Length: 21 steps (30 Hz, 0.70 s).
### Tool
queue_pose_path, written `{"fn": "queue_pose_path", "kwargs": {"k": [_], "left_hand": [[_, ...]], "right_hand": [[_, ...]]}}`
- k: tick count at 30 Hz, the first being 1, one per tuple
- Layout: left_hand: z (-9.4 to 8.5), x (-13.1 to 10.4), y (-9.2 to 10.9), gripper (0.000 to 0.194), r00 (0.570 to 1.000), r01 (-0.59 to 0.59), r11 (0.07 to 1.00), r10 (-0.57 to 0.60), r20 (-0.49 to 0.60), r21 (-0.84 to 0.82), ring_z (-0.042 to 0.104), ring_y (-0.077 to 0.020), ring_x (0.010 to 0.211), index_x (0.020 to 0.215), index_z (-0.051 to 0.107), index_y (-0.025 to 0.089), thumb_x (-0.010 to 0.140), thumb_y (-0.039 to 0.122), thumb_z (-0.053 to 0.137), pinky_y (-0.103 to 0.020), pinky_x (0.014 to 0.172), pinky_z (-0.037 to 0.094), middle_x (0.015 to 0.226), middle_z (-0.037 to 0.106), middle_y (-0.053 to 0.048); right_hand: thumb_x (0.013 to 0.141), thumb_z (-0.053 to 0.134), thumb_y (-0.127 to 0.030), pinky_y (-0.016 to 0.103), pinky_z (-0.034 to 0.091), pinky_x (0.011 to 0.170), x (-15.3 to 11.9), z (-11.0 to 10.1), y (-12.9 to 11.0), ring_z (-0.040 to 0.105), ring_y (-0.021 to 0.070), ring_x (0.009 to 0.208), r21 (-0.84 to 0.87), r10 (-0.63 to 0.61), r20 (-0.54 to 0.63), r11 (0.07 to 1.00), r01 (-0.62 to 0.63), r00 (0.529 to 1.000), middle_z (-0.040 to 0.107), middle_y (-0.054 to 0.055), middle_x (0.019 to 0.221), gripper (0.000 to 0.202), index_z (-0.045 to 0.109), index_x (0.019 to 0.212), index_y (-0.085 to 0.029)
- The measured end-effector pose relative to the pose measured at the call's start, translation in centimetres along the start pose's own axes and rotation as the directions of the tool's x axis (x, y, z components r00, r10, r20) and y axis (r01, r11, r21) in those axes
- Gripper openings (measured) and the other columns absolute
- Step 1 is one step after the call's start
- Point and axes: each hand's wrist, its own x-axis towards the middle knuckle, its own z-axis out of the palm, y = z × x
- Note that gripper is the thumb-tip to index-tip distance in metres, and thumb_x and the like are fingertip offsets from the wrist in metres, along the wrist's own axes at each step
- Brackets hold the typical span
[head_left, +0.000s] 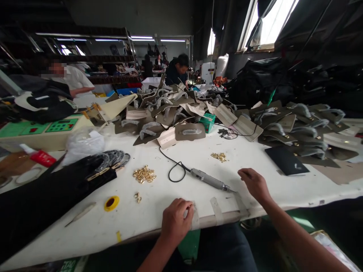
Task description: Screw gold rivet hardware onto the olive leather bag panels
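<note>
My left hand [176,219] rests at the table's front edge, its fingers curled together; whatever they may hold is hidden. Over the table to the right is my right hand [254,184], thumb and fingers pinched, with nothing clearly visible between them. A grey electric screwdriver [209,179] lies between the hands and farther back, its tip near my right hand and its black cord curling behind it. Gold hardware pieces [144,174] form a pile left of the screwdriver, with a few gold pieces [137,197] nearer me. Behind the screwdriver is a small pile of tiny gold parts [219,157].
Grey-brown panels with wrapped handles [190,131] are heaped across the back. At right lies a black notebook [286,160]. A yellow tape roll [111,203], black bag parts [56,196] and a green box [208,122] also sit on the table. People work beyond.
</note>
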Motion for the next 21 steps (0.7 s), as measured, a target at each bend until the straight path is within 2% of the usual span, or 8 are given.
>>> {"fn": "queue_pose_path", "kwargs": {"k": [2,4,6,8,10,13,17,21], "left_hand": [[0.0,-0.1,0.0,0.016,1.0,0.009,1.0,-0.009,0.017,-0.012,0.07,-0.0169,0.082,0.094,0.073,0.025,0.096,0.021,0.058,-0.028,0.074,0.052,0.083,0.074,-0.001],[0.0,-0.1,0.0,0.016,0.999,0.017,1.0,-0.016,0.031,-0.02,0.069,-0.0172,0.084,0.095,0.073,0.025,0.096,0.022,0.058,-0.029,0.075,0.052,0.085,0.075,-0.001],[-0.1,-0.2,0.0,0.015,0.999,0.022,0.999,-0.021,0.039,-0.026,0.069,-0.0175,0.084,0.096,0.073,0.025,0.096,0.023,0.058,-0.029,0.076,0.052,0.085,0.075,-0.001],[-0.1,-0.2,0.0,0.016,0.999,0.024,0.999,-0.023,0.043,-0.032,0.069,-0.0178,0.084,0.097,0.073,0.024,0.096,0.023,0.058,-0.029,0.076,0.051,0.084,0.075,-0.002],[-0.1,-0.2,-0.1,0.016,0.999,0.023,0.999,-0.021,0.046,-0.038,0.069,-0.0182,0.085,0.097,0.073,0.024,0.097,0.024,0.057,-0.03,0.077,0.051,0.084,0.075,-0.002],[-0.1,-0.2,-0.2,0.014,0.999,0.021,0.999,-0.019,0.047,-0.039,0.068,-0.0186,0.084,0.095,0.072,0.024,0.097,0.024,0.058,-0.03,0.076,0.051,0.083,0.074,-0.002],[0.0,-0.2,-0.3,0.014,0.998,0.015,0.999,-0.014,0.056,-0.034,0.067,-0.0192,0.083,0.094,0.071,0.023,0.098,0.025,0.057,-0.03,0.075,0.048,0.081,0.072,-0.002],[0.0,-0.1,-0.4,0.014,0.998,0.012,0.999,-0.01,0.055,-0.036,0.067,-0.0194,0.082,0.094,0.071,0.024,0.098,0.025,0.058,-0.03,0.075,0.047,0.081,0.072,-0.002]], "right_hand": [[0.084,0.072,-0.055,0.032,0.047,0.069,-1.0,0.5,-2.3,0.061,0.0194,0.072,0.241,0.061,0.102,0.967,-0.084,0.993,0.069,0.003,0.08,0.036,0.071,0.09,-0.02],[0.083,0.077,-0.052,0.029,0.044,0.065,-2.3,1.2,-4.7,0.055,0.0159,0.068,0.487,0.043,0.25,0.858,-0.164,0.967,0.065,0.001,0.076,0.034,0.069,0.085,-0.02],[0.083,0.081,-0.046,0.027,0.041,0.061,-3.6,2.2,-7.1,0.05,0.0134,0.066,0.697,-0.042,0.381,0.669,-0.257,0.923,0.061,0.0,0.076,0.03,0.066,0.08,-0.02],[0.081,0.084,-0.041,0.026,0.038,0.057,-4.9,3.3,-9.4,0.047,0.0117,0.062,0.814,-0.152,0.465,0.462,-0.353,0.872,0.056,-0.001,0.074,0.028,0.066,0.079,-0.02],[0.081,0.085,-0.039,0.025,0.036,0.055,-6.0,4.2,-11.4,0.041,0.0102,0.058,0.857,-0.275,0.498,0.304,-0.416,0.823,0.049,-0.003,0.071,0.026,0.065,0.079,-0.022],[0.082,0.084,-0.039,0.024,0.034,0.052,-7.0,5.3,-13.9,0.03,0.0095,0.055,0.865,-0.415,0.498,0.169,-0.473,0.762,0.04,-0.006,0.067,0.027,0.062,0.076,-0.023],[0.081,0.085,-0.037,0.024,0.032,0.053,-7.4,6.1,-15.9,0.024,0.0094,0.054,0.854,-0.455,0.491,0.081,-0.515,0.743,0.035,-0.006,0.066,0.028,0.062,0.074,-0.024],[0.079,0.086,-0.04,0.023,0.032,0.053,-7.3,6.4,-16.5,0.024,0.0097,0.055,0.853,-0.425,0.494,0.07,-0.517,0.759,0.035,-0.006,0.066,0.03,0.062,0.072,-0.023]]}}
